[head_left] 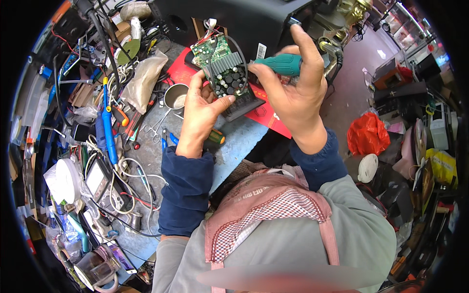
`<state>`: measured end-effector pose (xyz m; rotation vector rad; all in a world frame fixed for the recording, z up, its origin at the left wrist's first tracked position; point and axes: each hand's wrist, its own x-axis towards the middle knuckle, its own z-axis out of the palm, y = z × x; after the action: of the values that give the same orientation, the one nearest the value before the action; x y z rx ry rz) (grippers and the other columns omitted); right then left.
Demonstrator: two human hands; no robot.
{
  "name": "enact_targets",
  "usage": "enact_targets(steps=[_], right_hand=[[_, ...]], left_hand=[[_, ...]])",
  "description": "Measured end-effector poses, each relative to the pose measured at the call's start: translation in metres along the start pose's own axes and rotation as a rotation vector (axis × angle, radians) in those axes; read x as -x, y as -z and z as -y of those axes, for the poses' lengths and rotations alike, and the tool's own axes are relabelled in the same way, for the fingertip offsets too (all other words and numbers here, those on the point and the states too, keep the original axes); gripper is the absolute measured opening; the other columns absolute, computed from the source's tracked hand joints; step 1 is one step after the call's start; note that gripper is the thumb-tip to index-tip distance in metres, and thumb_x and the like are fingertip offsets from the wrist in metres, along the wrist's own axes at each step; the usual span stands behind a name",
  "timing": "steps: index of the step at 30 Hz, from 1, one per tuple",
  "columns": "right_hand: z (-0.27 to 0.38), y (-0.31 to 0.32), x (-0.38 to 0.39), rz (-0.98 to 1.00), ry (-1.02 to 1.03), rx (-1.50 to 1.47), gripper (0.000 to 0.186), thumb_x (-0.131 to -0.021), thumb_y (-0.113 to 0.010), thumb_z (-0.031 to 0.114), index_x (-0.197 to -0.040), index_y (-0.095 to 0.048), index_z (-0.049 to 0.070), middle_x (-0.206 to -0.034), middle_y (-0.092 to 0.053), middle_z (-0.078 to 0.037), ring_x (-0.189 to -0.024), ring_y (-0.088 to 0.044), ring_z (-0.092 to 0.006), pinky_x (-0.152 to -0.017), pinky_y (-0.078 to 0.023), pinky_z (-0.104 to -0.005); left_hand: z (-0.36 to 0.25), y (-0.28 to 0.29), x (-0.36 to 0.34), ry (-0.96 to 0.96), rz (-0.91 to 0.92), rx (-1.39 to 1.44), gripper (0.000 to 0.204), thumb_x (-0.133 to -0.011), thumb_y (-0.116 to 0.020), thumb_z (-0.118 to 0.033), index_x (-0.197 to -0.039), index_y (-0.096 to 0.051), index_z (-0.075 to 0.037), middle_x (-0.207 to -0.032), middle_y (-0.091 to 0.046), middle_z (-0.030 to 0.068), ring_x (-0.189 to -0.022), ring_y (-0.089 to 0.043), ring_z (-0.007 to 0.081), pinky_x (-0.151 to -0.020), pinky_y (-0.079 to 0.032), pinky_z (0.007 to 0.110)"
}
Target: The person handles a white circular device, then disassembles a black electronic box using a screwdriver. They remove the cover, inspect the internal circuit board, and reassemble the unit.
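My left hand (199, 115) grips a green circuit board (212, 50) by its left and lower edges. The board carries a finned grey heat sink (226, 65) and several dark round capacitors, and a black base sits under it. At the board's right side, my right hand (298, 93) holds a screwdriver (281, 64) by its teal ribbed handle, thumb near the front end and index finger raised. I cannot make out its shaft. Beneath the board lies a red printed sheet (266, 119). White, red and black wires run from the board's top.
Left of my hand stand a metal cup (176, 96), scissors-like forceps (155, 128) and a green-handled tool (216, 136) on the blue mat (234, 146). Cables, a blue soldering iron (108, 129) and a meter crowd the left. A large black case (234, 19) stands behind.
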<state>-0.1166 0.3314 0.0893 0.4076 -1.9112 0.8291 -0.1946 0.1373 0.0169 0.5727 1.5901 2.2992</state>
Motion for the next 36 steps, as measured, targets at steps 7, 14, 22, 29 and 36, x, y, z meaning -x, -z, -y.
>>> enact_targets(steps=[7, 14, 22, 29, 36], right_hand=[[-0.001, -0.004, 0.002, -0.002, 0.004, 0.064, 0.084, -0.091, -0.082, -0.011, -0.163, -0.041, 0.000, -0.127, -0.073, -0.017, -0.109, -0.077, -0.0212, -0.097, -0.063, -0.0334], [-0.006, -0.006, -0.002, 0.024, 0.025, -0.055, 0.083, -0.091, -0.083, -0.009, -0.162, -0.042, 0.002, -0.125, -0.071, -0.015, -0.105, -0.076, -0.0202, -0.089, -0.064, -0.0319], [-0.004, -0.005, -0.005, 0.031, 0.025, -0.044, 0.087, -0.090, -0.083, -0.009, -0.165, -0.040, 0.004, -0.121, -0.072, -0.014, -0.106, -0.075, -0.0188, -0.091, -0.063, -0.0321], [-0.005, -0.007, -0.007, 0.023, 0.000, -0.119, 0.085, -0.089, -0.085, -0.007, -0.163, -0.045, 0.004, -0.117, -0.074, -0.012, -0.099, -0.076, -0.0179, -0.086, -0.062, -0.0304], [-0.008, -0.007, -0.009, 0.003, 0.010, -0.110, 0.085, -0.088, -0.083, -0.010, -0.163, -0.045, 0.003, -0.114, -0.075, -0.014, -0.105, -0.076, -0.0189, -0.094, -0.063, -0.0322]], left_hand=[[0.001, 0.002, -0.001, 0.002, -0.011, 0.012, 0.081, -0.086, -0.078, 0.019, -0.156, -0.043, -0.001, -0.141, -0.067, 0.0178, -0.129, -0.069, 0.0256, -0.112, -0.058, 0.040], [0.003, 0.002, -0.001, -0.010, -0.008, 0.013, 0.080, -0.086, -0.078, 0.017, -0.156, -0.043, -0.001, -0.140, -0.068, 0.0178, -0.128, -0.069, 0.0253, -0.110, -0.058, 0.039], [0.001, 0.000, -0.001, -0.006, -0.011, 0.026, 0.079, -0.086, -0.079, 0.017, -0.155, -0.044, -0.001, -0.139, -0.068, 0.0178, -0.127, -0.070, 0.0259, -0.110, -0.058, 0.040], [0.001, 0.000, -0.001, -0.017, -0.002, 0.019, 0.080, -0.087, -0.078, 0.017, -0.156, -0.043, -0.001, -0.138, -0.069, 0.0182, -0.126, -0.070, 0.0254, -0.110, -0.058, 0.039], [0.002, 0.000, 0.000, -0.011, -0.008, 0.018, 0.079, -0.087, -0.077, 0.017, -0.156, -0.042, -0.001, -0.139, -0.069, 0.0185, -0.127, -0.070, 0.0249, -0.109, -0.058, 0.039]])
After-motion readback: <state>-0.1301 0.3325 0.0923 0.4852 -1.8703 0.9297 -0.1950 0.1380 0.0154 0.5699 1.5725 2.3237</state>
